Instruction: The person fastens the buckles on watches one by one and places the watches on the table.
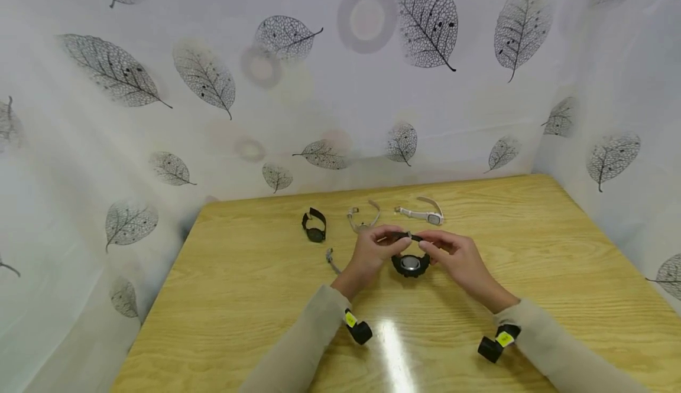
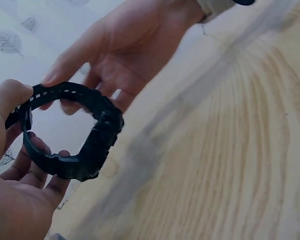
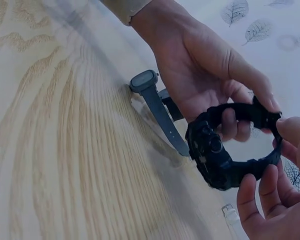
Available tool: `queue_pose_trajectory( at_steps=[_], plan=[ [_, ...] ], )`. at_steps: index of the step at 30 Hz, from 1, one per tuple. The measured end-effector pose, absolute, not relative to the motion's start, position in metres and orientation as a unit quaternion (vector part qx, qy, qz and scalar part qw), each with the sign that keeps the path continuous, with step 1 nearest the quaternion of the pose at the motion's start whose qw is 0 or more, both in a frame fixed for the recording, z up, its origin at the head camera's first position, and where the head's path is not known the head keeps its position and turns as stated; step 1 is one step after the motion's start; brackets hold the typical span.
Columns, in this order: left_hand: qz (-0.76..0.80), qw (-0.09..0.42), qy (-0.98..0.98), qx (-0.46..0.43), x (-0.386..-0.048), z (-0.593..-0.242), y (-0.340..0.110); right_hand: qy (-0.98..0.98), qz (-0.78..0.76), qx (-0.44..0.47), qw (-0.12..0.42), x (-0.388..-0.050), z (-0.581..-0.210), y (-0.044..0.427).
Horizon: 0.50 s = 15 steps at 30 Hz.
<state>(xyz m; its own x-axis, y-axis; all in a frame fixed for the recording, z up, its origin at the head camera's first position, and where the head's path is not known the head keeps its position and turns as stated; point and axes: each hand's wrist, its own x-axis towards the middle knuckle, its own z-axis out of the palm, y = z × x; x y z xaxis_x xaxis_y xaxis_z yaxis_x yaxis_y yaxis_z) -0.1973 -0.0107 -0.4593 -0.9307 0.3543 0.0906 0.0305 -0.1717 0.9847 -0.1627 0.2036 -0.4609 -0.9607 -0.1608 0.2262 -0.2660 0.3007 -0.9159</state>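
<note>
A black chunky watch [image 1: 411, 265] is held up above the table, its strap bent into a loop. The left hand [image 1: 370, 255] pinches one side of the strap near its top, and the right hand [image 1: 459, 260] grips the other side. In the left wrist view, the strap ends overlap beside the thumb of the left hand [image 2: 20, 195], with the watch body [image 2: 102, 142] hanging away from them. The right wrist view shows the right hand [image 3: 285, 200] with fingertips under the band of the black watch [image 3: 210, 152] and the thumb near the buckle.
Behind the hands lie a round black watch [image 1: 315, 234], a thin-banded light watch [image 1: 375, 214] and a white watch [image 1: 434, 218]. A grey strap [image 1: 331, 258] shows beside the left wrist. The wooden table [image 1: 239, 298] meets a leaf-patterned cloth [image 1: 340, 97].
</note>
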Motion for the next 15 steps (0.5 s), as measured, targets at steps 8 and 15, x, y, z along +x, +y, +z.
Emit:
queue_pose_trajectory(
  at_steps=[8, 15],
  plan=[
    [0.733, 0.111, 0.652, 0.16, -0.1942, -0.4631, -0.0095, -0.803, 0.581, 0.128, 0.036, -0.1611, -0.4598, 0.197],
    [0.729, 0.107, 0.66, 0.144, -0.1929, -0.4618, -0.0063, -0.798, 0.59, 0.122, 0.035, -0.1612, -0.4619, 0.1987]
  ],
)
